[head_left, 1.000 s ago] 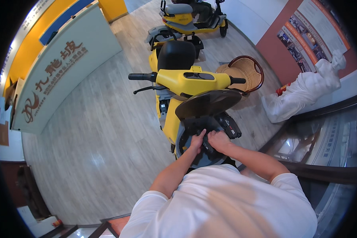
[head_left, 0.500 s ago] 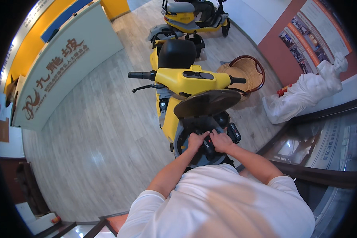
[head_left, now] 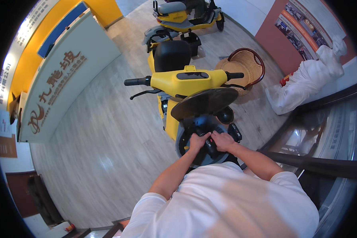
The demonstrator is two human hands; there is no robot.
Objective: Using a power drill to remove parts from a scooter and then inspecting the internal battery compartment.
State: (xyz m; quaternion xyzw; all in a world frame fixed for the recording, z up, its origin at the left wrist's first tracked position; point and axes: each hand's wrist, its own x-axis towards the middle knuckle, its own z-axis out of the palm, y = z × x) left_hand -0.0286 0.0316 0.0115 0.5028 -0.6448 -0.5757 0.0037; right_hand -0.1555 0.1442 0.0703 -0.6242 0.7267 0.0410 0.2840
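Observation:
My left hand (head_left: 198,141) and my right hand (head_left: 223,141) are closed on a black tool with a small red mark (head_left: 210,147), thumbs close together on top. It looks like a power tool, but its exact kind is hard to make out. A bluish glow shows just beyond it, on the dark front of a yellow scooter (head_left: 172,119). Above my hands tilts a dark, glossy oval panel (head_left: 204,104) below the handlebar. Close to my right hand is a black block like a battery pack (head_left: 235,133); whether it joins the tool is unclear.
The scooter's left grip (head_left: 137,81) and brake lever stick out. Behind it stands another yellow-grey scooter (head_left: 178,18). A wicker basket (head_left: 246,69) sits to the right, near a white statue (head_left: 305,83). A white counter (head_left: 83,67) is at left; glass cases line the right.
The view has shifted slightly, so the scooter sits a little further left. A bluish glow now shows ahead of the tool. Both hands keep the same grip.

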